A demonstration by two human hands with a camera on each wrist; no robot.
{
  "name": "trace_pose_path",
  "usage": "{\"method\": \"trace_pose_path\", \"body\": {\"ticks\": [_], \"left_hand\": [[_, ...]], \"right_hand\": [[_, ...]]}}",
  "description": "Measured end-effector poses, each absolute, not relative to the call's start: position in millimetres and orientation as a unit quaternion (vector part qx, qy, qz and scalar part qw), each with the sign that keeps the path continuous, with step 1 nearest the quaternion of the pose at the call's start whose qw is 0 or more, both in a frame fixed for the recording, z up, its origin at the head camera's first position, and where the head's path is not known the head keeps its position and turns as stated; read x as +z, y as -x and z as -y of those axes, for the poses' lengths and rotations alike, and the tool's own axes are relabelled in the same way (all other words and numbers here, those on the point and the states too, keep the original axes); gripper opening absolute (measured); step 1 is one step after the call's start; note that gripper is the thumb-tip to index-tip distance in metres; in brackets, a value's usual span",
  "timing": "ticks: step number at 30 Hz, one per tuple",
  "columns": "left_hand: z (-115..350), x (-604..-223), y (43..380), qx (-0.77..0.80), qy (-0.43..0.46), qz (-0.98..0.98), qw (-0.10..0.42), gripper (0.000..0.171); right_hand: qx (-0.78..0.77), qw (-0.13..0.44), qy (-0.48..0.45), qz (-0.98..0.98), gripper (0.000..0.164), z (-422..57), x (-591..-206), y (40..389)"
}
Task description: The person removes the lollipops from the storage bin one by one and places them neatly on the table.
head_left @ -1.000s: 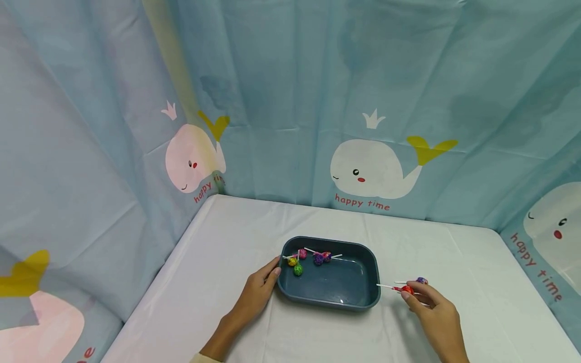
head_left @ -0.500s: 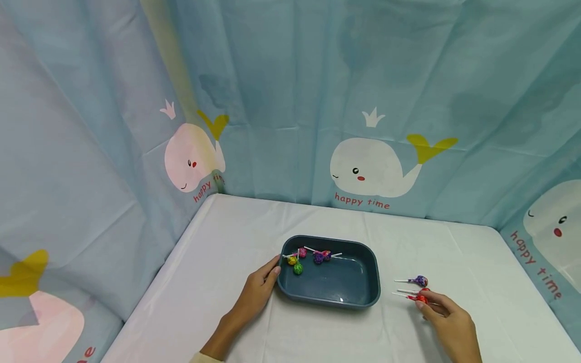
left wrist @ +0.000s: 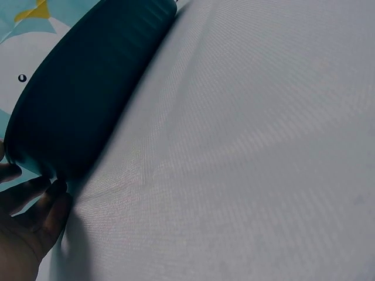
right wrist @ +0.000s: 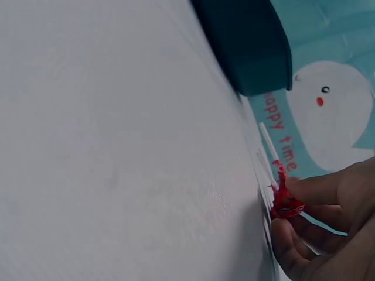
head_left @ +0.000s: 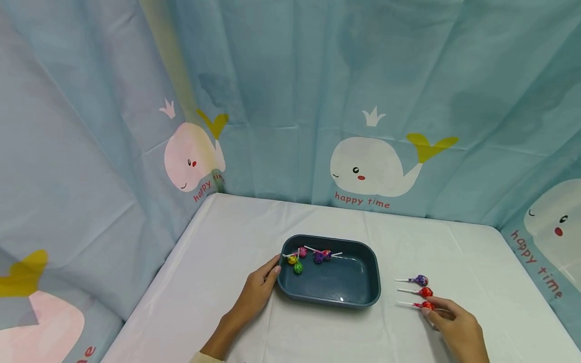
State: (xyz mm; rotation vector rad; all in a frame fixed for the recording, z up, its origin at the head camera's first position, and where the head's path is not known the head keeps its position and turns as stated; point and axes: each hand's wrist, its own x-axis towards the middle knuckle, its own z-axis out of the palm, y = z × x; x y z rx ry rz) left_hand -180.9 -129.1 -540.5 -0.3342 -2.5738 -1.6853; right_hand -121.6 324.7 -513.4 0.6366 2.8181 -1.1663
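Note:
My left hand [head_left: 259,290] holds the left end of a dark blue-grey plastic tray [head_left: 331,301]; in the left wrist view its fingertips [left wrist: 57,187] touch the outer wall. Inside the tray lie several lollipops, among them a green one [head_left: 298,268], a yellow one [head_left: 292,260] and a purple one [head_left: 318,257]. Right of the tray, my right hand [head_left: 458,325] pinches the wrapped head of a red lollipop [right wrist: 285,205] at the tabletop, its white stick pointing left. Just beyond it lie another red lollipop [head_left: 425,292] and a purple one [head_left: 421,280], sticks also leftward.
A white cloth [head_left: 245,227] covers the table. Behind and at both sides hangs a light blue curtain [head_left: 281,101] printed with whales. The tray's right half shows bare floor.
My right hand has drawn the pinched red lollipop rightward and toward me, lowering it to the table below the other two. The left hand and tray stay put.

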Motion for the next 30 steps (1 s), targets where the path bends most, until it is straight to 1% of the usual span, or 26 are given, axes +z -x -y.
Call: {"method": "trace_pose_path", "body": {"ticks": [12,23,30], "left_hand": [[128.0,-545.4,177.0,-0.541,0.105,0.834,0.02,0.052],[127.6,-542.0,177.6,-0.542,0.104,0.834,0.021,0.05],[128.2,-540.0,179.4,-0.543,0.107,0.833,0.024,0.052]], "right_hand": [[-0.345,0.022,-0.211,-0.914,0.048,-335.6,-519.9,126.0],[-0.351,0.02,-0.207,-0.913,0.055,-338.5,-519.4,127.2],[-0.355,0.014,-0.221,-0.908,0.056,-335.3,-512.7,128.6]]}}
